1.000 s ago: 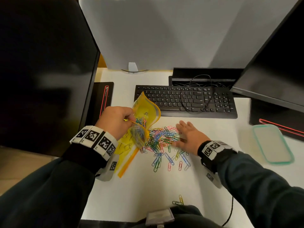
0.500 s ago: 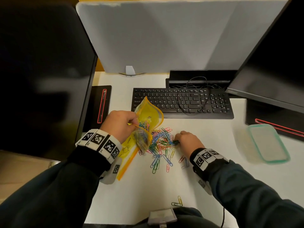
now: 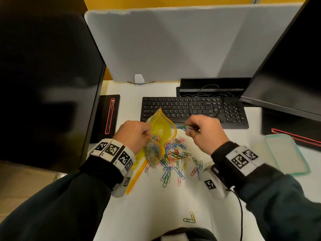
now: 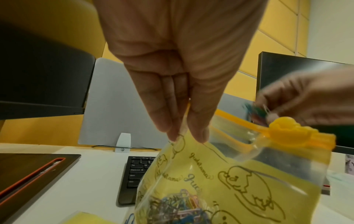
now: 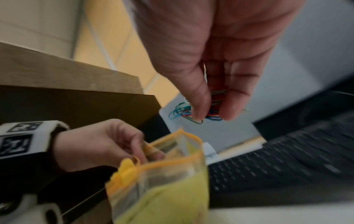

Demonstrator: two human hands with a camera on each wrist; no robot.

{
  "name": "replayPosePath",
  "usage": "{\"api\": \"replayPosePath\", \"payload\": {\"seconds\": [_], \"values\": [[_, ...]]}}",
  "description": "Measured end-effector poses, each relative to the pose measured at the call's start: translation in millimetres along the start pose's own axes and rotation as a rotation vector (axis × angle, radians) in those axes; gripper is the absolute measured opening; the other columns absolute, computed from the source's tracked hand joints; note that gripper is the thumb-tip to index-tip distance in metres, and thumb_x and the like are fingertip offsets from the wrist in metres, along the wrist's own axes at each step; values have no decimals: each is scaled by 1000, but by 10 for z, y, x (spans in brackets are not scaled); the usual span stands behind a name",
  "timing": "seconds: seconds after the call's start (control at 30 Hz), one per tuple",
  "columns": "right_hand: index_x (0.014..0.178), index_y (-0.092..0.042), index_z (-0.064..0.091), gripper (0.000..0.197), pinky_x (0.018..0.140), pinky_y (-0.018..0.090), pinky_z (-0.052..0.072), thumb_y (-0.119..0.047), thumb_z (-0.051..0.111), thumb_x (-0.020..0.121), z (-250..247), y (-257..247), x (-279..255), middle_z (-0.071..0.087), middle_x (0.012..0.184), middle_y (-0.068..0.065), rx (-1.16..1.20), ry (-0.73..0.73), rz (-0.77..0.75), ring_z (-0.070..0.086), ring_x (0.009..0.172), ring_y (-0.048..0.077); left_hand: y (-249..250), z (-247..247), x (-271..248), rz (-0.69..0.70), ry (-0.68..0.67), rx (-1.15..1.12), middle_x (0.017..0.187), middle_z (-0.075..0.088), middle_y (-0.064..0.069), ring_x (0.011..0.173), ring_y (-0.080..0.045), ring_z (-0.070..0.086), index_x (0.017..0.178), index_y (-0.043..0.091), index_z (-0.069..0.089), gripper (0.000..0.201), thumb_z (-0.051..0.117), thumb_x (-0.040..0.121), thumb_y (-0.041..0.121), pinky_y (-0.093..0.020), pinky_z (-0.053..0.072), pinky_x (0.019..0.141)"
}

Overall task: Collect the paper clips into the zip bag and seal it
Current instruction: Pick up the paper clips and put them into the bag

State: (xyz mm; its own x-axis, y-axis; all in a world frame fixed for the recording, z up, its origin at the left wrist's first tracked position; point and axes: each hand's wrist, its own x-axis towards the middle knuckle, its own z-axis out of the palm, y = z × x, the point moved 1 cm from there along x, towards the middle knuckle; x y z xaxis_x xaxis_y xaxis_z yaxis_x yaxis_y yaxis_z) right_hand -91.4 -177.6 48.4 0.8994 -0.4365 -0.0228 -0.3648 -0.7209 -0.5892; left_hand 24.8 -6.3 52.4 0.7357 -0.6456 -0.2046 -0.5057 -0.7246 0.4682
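Left hand (image 3: 132, 134) pinches the open yellow plastic zip bag (image 3: 160, 131) upright; at its 3 o'clock, right hand (image 3: 206, 134) grips a bunch of coloured wire paper clips (image 5: 193, 112), others strewn on the white desk (image 3: 156, 206)

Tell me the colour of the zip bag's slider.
Orange-yellow slider, clearest in the left wrist view.
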Motion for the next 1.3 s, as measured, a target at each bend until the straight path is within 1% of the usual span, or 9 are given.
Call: {"api": "replayPosePath", "payload": {"seconds": [0.2, 0.3, 0.43, 0.5, 0.63, 0.9, 1.1, 1.17, 1.3], "values": [[107, -13, 62, 28, 86, 36, 50, 1, 51, 84, 192, -479, 247, 64, 108, 13, -314, -222, -211, 60, 104, 31, 86, 57, -11, 38, 5, -52, 81, 70, 0, 81, -21, 62, 72, 24, 69, 11, 68, 75, 14, -33, 51, 75], [113, -14, 62, 34, 93, 38, 50, 0, 56, 83, 146, -494, 249, 67, 114, 12, -156, -174, -211, 61, 107, 29, 112, 41, -14, 39, 32, -91, 83, 70, 1, 82, -19, 61, 73, 24, 69, 9, 69, 76, 15, -31, 49, 75], [94, -13, 66, 21, 76, 27, 53, 1, 65, 79, -45, -81, 86, 66, 87, -1, 199, 24, 17, 59, 77, 13, 43, 8, -14, 31, 52, -95, 82, 71, -1, 83, -20, 62, 72, 20, 70, 10, 68, 76, 11, -32, 50, 76], [90, -16, 58, 22, 62, 22, 47, -6, 72, 76, 44, 251, -131, 56, 80, -3, 56, -130, 194, 54, 74, 15, -1, 7, -37, 15, 65, -98, 82, 71, -3, 81, -22, 62, 74, 18, 71, 10, 67, 76, 9, -31, 50, 75], [100, -13, 49, 45, 71, 22, 36, -19, 79, 68, 413, 667, -595, 55, 92, 2, -187, -450, 467, 49, 84, 19, -72, -10, -43, -3, 83, -107, 88, 72, -4, 84, -22, 64, 74, 15, 71, 9, 67, 76, 7, -32, 52, 78], [104, -4, 58, 21, 81, 32, 48, -4, 56, 83, 748, 626, -271, 66, 104, 16, -132, -253, 303, 61, 98, 32, -33, 13, 7, -9, 92, -151, 96, 72, -6, 90, -21, 65, 72, 17, 70, 9, 71, 74, 8, -31, 50, 84], [147, -27, 11, 118, 109, 45, 34, -35, 86, 56, 698, 609, 0, 20, 152, 2, -301, -582, 65, 28, 134, 29, -65, 15, 17, -8, 70, -126, 97, 73, -6, 94, -22, 65, 71, 18, 69, 11, 70, 74, 7, -38, 52, 87], [147, -24, 14, 111, 106, 44, 39, -31, 84, 61, 720, 598, 34, 29, 146, 3, -439, -620, -4, 33, 128, 29, -62, 33, 14, -10, 62, -111, 95, 73, -5, 92, -23, 64, 72, 18, 70, 11, 70, 74, 7, -37, 52, 85], [132, -14, 47, 54, 98, 39, 45, -10, 63, 81, 789, 559, 50, 47, 126, 10, -375, -490, -26, 49, 116, 31, -52, 67, 3, -14, 47, -106, 98, 72, -3, 92, -22, 64, 72, 20, 70, 12, 70, 75, 9, -34, 52, 83]]}}
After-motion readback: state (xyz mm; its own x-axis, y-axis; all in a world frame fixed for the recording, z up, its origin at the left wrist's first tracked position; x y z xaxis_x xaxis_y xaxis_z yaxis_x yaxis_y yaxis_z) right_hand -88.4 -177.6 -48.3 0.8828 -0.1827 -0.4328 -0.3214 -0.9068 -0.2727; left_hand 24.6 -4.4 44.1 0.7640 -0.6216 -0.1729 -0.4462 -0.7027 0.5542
